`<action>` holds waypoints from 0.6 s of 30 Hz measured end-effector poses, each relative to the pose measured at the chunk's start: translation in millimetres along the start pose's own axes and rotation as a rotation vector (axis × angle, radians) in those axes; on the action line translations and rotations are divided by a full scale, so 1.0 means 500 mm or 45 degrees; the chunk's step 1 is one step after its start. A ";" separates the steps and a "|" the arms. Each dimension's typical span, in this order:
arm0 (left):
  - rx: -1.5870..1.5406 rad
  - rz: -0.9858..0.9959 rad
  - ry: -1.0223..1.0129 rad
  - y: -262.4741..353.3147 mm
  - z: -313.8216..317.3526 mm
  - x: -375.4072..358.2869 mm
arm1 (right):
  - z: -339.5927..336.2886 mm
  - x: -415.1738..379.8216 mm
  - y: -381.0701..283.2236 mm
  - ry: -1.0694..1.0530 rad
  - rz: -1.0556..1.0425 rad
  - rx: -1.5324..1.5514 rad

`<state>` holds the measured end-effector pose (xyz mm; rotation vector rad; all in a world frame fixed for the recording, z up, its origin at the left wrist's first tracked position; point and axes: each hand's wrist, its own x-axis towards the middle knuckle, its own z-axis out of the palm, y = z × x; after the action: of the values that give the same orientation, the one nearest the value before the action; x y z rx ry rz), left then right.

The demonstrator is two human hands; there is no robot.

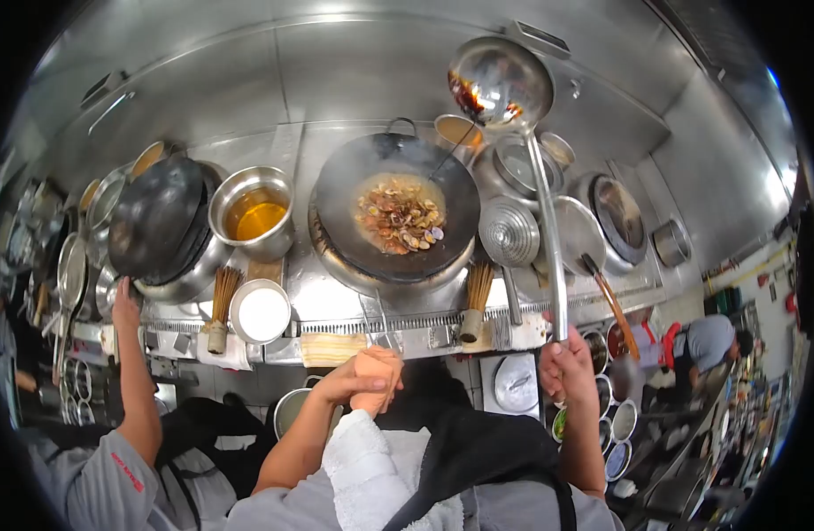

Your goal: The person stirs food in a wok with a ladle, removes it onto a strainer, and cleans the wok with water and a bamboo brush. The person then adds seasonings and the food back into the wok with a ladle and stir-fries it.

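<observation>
My right hand (567, 365), at the right, is closed round the long handle of a steel ladle (501, 81). The ladle's bowl is raised high, with dark reddish sauce stuck inside. My left hand (343, 383) grips a peach-coloured, folded cloth-like bundle (377, 379) close to my body. A white towel (358, 469) hangs just below that hand. Ahead of me a black wok (336, 190) sits on the burner, apart from both hands. Clams in brownish sauce (401, 215) steam in its middle.
Left of the wok stand a steel pot of yellow oil (258, 217) and a bowl of white contents (260, 311). Bamboo brushes (223, 296), a perforated skimmer (509, 232) and another wok (157, 217) are nearby. A co-worker's arm (134, 380) reaches in at left; another person (712, 345) bends at right.
</observation>
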<state>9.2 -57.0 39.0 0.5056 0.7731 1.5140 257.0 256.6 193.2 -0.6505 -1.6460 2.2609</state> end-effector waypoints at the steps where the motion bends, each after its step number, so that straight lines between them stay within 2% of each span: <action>1: -0.020 0.045 0.071 -0.011 -0.002 -0.003 | 0.003 0.021 0.003 0.013 0.042 -0.047; 5: -0.055 0.212 0.258 -0.015 0.034 -0.011 | -0.036 0.125 0.082 0.030 0.063 -0.614; 6: -0.059 0.231 0.300 -0.021 0.040 -0.015 | -0.039 0.144 0.076 -0.071 0.068 -0.709; 11: -0.107 0.368 0.541 -0.040 0.110 -0.012 | -0.178 0.214 0.112 -0.337 0.214 -0.804; 13: -0.053 0.450 0.610 -0.046 0.129 -0.001 | -0.229 0.266 0.144 -0.342 0.054 -1.257; 15: -0.078 0.449 0.702 -0.053 0.162 0.011 | -0.257 0.329 0.187 -0.298 0.066 -1.278; 17: -0.211 0.501 0.780 -0.069 0.183 0.021 | -0.265 0.402 0.223 -0.274 -0.297 -1.333; 18: -0.184 0.542 0.839 -0.085 0.187 0.028 | -0.260 0.431 0.225 -0.305 -0.328 -1.188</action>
<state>104.4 -28.6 69.4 0.0439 1.0912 2.1608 141.4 428.7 10.9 -0.2974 -2.7159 1.3411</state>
